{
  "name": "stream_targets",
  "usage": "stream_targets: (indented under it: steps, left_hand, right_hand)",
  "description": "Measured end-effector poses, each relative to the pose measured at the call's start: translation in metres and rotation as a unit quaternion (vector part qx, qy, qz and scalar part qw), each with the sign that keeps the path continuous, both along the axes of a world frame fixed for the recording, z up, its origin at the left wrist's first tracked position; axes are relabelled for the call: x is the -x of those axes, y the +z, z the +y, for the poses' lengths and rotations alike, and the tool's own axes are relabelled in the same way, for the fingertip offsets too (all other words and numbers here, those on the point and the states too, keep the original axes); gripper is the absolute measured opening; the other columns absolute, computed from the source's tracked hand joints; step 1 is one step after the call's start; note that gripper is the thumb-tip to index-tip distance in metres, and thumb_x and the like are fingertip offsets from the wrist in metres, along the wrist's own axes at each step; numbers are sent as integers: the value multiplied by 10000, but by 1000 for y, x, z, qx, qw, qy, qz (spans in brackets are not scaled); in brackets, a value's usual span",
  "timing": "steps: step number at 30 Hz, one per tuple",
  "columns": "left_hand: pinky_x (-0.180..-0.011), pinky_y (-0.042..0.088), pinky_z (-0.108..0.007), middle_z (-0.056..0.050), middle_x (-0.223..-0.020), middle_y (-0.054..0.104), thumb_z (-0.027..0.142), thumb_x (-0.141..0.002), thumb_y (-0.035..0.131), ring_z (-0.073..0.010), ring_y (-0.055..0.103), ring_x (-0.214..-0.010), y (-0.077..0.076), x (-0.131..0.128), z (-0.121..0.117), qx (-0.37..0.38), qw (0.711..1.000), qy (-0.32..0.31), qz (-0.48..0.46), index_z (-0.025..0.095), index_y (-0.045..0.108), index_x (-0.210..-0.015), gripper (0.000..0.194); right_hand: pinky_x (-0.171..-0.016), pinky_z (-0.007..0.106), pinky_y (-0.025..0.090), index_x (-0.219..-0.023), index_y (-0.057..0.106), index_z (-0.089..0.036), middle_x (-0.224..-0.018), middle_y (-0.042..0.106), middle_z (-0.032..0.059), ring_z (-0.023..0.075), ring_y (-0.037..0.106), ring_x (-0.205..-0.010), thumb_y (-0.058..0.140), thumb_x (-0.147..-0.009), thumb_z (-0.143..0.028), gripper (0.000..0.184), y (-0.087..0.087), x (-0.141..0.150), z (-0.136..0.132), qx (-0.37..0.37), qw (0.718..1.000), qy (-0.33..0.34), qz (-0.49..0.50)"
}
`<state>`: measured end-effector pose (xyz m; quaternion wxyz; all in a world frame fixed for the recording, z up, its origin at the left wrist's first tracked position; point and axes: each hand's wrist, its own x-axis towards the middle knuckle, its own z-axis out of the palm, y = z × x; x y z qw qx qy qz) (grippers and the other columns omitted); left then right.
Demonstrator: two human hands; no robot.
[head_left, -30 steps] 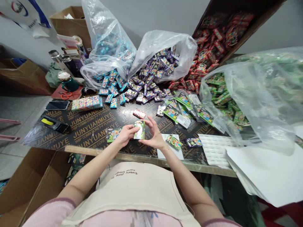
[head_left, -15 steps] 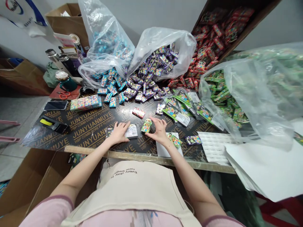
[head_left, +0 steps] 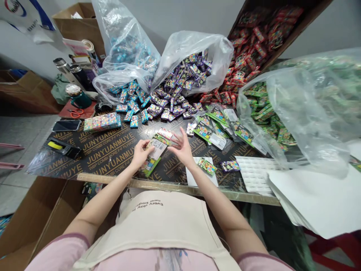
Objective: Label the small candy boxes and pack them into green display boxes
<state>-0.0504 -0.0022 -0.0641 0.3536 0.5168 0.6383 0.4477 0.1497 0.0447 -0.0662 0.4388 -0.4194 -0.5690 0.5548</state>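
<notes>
My left hand (head_left: 141, 153) is closed on the edge of a flat packet (head_left: 158, 148) with a pale label and a green end, tilted up off the table. At the packet's right side, my right hand (head_left: 182, 148) has its fingers apart, with the thumb close to the packet's edge. A small green box (head_left: 164, 140) shows partly at the packet's upper end; whether it is inside the packet I cannot tell. Just beyond lies a small red and white box (head_left: 165, 133). Another green box (head_left: 207, 166) rests on white paper (head_left: 193, 177) right of my right hand.
Plastic bags of blue boxes (head_left: 132, 94), purple boxes (head_left: 180, 84) and green boxes (head_left: 265, 109) line the back, beside a carton of red boxes (head_left: 245, 56). Flat green-black packets (head_left: 208, 133) lie right. A phone (head_left: 66, 125), scissors (head_left: 76, 113) and tape dispenser (head_left: 63, 147) stand left.
My left hand has lifted and turned the packet that lay flat under it. The green box has left my right hand's pinch and is now by the packet's upper end; the right fingers have spread.
</notes>
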Motion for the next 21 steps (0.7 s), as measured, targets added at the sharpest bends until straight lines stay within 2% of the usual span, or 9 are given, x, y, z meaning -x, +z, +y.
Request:
stream_targets:
  steps: [3,6,9,12,14,17,19,21]
  left_hand:
    - [-780,464,-296,-25,-832,649,397,-688,708,-163,587,-770,0,-18,-3,-5,981,54,-189,162,651,-901,322]
    - [-791,472,-276,-17,-841,693,417,-630,768,-153,615,-783,2,-41,-14,7,947,52,-318,166,651,-885,376]
    - [-769,493,-291,-29,-808,712,558,-676,704,-183,652,-818,5,-57,-20,33,903,78,-421,159,659,-844,436]
    - [-734,506,-294,-35,-745,713,590,-673,695,-208,674,-832,9,-63,-18,68,874,102,-471,150,662,-780,454]
    - [-721,510,-289,-30,-713,711,548,-652,728,-205,681,-798,11,-62,-14,81,862,114,-487,146,662,-743,417]
    - [-701,510,-278,-24,-689,713,481,-639,744,-189,682,-734,15,-59,-8,83,850,119,-506,142,677,-725,356]
    - [-678,504,-267,-24,-690,718,436,-642,739,-180,678,-706,16,-56,-6,84,855,105,-501,138,701,-747,319]
    - [-655,497,-261,-27,-707,723,414,-659,721,-174,672,-690,17,-54,-4,87,867,86,-483,137,720,-770,299]
  right_hand:
    - [-844,397,548,-1426,257,-290,-1134,665,68,206,669,-971,723,-696,-507,893,13,23,-5,109,985,-87,106]
    - [-757,322,556,-1240,454,-247,-980,688,11,162,671,-827,654,-733,-529,614,25,41,-8,161,959,-157,172]
    - [-624,258,528,-989,547,-214,-802,680,-27,134,637,-675,705,-658,-416,419,33,48,-9,189,942,-204,186]
    - [-499,220,460,-881,517,-218,-629,654,-59,116,572,-515,678,-591,-247,333,37,47,-12,210,940,-209,168]
    - [-509,224,468,-886,484,-231,-628,672,-61,124,592,-520,634,-583,-197,340,40,42,-15,205,942,-195,181]
    - [-614,304,535,-952,450,-248,-737,721,-38,177,680,-663,602,-633,-231,354,44,32,-19,215,933,-153,243]
    - [-672,353,552,-987,447,-251,-808,738,-22,206,705,-751,602,-658,-256,364,45,25,-20,232,923,-137,275]
    - [-713,350,555,-1001,470,-245,-848,744,-15,208,711,-799,645,-639,-241,402,46,20,-20,248,919,-126,279]
